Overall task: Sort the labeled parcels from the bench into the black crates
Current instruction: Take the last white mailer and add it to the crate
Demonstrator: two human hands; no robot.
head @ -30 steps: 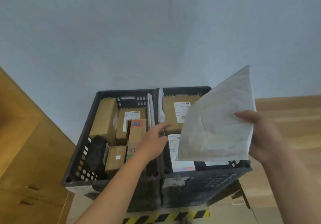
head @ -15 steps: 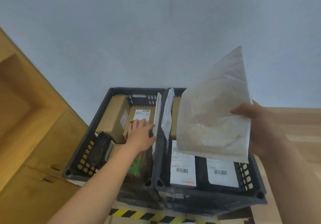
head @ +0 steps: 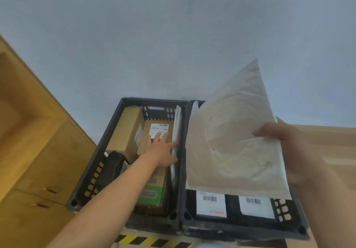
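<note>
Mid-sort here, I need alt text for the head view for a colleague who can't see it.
The right hand holds a white padded mailer up over the right black crate, where two barcode labels show. The left hand reaches into the left black crate, touching a labelled brown box among other cartons.

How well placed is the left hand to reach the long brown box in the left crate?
Probably yes: the left hand rests open on the labelled box beside the long brown box, with nothing over it.

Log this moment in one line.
right hand: holds white mailer above right crate | left hand: flat on labeled box in left crate
</note>
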